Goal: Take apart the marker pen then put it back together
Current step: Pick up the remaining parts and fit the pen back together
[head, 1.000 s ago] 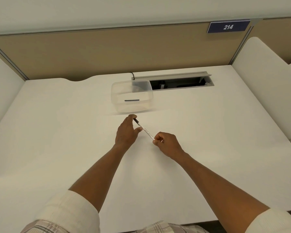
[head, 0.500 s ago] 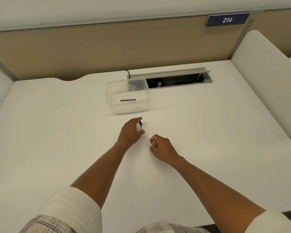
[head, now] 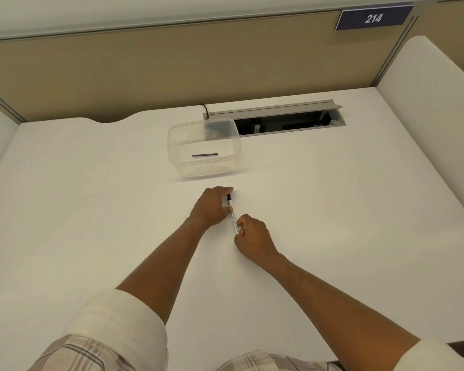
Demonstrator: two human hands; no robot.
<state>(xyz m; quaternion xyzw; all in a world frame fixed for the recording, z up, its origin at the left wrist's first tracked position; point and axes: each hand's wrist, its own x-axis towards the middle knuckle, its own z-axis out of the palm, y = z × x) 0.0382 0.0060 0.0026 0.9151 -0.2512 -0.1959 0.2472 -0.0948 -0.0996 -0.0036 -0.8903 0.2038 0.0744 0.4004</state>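
A slim white marker pen (head: 233,217) with a black far end lies nearly straight away from me over the white desk, held at both ends. My left hand (head: 212,207) pinches the far black end between thumb and fingers. My right hand (head: 252,238) is closed around the near end of the barrel. The pen's near tip is hidden inside my right fist.
A clear plastic tub (head: 203,145) stands just beyond my hands with a thin dark stick (head: 204,155) lying in it. Behind it is an open cable hatch (head: 276,120) in the desk (head: 332,210). Beige partition walls close off the back and sides.
The pen has swung from a diagonal to pointing almost straight away from me. Both hands kept their grip and drew slightly closer together. The camera tilted a little.
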